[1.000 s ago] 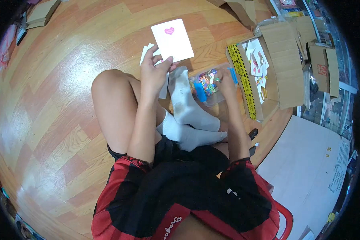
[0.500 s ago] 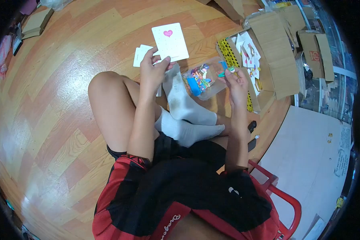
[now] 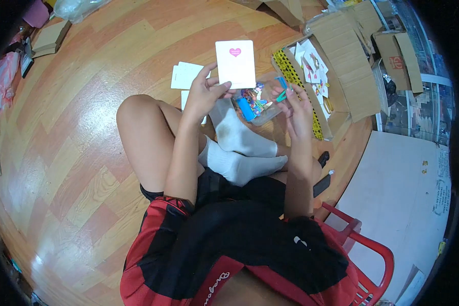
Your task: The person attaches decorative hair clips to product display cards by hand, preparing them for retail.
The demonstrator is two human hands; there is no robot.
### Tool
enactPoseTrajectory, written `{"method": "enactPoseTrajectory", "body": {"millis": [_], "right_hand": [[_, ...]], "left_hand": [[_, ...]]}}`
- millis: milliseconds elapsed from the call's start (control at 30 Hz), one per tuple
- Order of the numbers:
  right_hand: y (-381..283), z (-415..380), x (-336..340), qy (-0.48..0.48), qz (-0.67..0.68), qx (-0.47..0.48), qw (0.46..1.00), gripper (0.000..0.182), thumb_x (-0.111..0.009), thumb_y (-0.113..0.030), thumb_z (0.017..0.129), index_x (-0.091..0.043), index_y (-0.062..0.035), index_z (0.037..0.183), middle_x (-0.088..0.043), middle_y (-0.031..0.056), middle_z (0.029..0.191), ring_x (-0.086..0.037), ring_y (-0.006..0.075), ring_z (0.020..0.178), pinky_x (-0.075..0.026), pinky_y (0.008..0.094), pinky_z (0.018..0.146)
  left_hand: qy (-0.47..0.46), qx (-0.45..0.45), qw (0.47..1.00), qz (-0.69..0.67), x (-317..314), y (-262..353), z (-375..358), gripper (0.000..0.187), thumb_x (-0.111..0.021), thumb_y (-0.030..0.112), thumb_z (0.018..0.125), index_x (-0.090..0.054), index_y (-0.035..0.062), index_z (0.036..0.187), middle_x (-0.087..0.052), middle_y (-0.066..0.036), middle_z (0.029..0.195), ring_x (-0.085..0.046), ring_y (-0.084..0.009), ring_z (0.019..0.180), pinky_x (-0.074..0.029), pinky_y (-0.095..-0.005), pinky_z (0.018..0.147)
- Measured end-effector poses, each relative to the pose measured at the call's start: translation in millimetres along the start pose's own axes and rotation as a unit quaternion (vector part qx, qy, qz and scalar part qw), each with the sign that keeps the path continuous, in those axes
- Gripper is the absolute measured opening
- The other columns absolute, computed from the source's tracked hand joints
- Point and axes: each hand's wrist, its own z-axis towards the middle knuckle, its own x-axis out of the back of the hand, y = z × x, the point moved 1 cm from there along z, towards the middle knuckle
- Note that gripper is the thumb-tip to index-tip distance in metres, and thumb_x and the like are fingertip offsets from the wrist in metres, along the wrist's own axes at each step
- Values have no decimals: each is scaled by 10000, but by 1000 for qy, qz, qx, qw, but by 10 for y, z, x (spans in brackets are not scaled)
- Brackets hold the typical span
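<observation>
My left hand (image 3: 205, 98) is closed on a white card (image 3: 235, 66) with a pink heart near its top, gripping its lower left edge between thumb and fingers. In my right hand (image 3: 298, 108), thumb and fingertips pinch a small green clothespin (image 3: 281, 96), right of the card. Between the hands, a clear plastic container (image 3: 268, 118) with blue clasps holds many small colourful pieces that look like mini clothespins (image 3: 255, 100). The card hides part of its far side. More white cards (image 3: 185, 75) lie on the floor beyond my left forearm.
An open cardboard box (image 3: 337, 115) with yellow-and-black tape holds cut-out picture cards (image 3: 311, 61), right of the container. My socked feet (image 3: 242, 133) are crossed just below it. A red plastic chair (image 3: 377, 245) and a white board (image 3: 392, 183) stand at the right.
The card in my left hand has moved right and slightly down, now covering part of the container. My right hand has shifted slightly left, with the green clothespin closer to the card.
</observation>
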Motion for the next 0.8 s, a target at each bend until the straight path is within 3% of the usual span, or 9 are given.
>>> {"method": "enactPoseTrajectory", "body": {"millis": [133,433,533,600,800], "right_hand": [[-58,-108,-47,6,36,5,999,219,-508,-121,800,-387,-6,942,-567,162,775,-583,219,723,-494,297,633],[-18,-89,-74,-41,-106,68,991,253,-517,-152,804,-361,-18,952,-567,142,726,-501,104,539,-374,175,466],[33,-63,-22,-13,-143,57,988,254,-543,-146,787,-382,-18,937,-551,91,684,-459,61,519,-348,156,458],[43,-60,-24,8,-161,106,981,262,-584,-152,760,-414,-23,911,-524,40,633,-448,52,470,-344,157,407],[-27,-122,-53,62,-200,84,974,226,-590,-103,746,-433,-1,871,-514,38,643,-440,44,488,-332,152,412]], "left_hand": [[-42,19,999,2,-55,-25,-26,534,-543,5,742,-268,-12,1199,-574,-154,885,-582,-184,722,-471,-229,583],[-136,27,990,-27,-201,21,-136,479,-538,0,742,-320,-24,1169,-562,-124,942,-541,-145,816,-471,-246,612],[-168,19,985,-36,-213,80,-164,472,-536,-2,742,-323,-28,1163,-546,-126,977,-533,-142,830,-474,-259,616],[-178,18,983,-36,-202,89,-167,461,-526,-9,747,-330,-20,1163,-543,-119,989,-534,-142,830,-469,-261,640],[-199,-15,980,-17,-220,36,-164,427,-496,-28,760,-354,6,1161,-543,-109,997,-530,-139,842,-448,-259,697]]}}
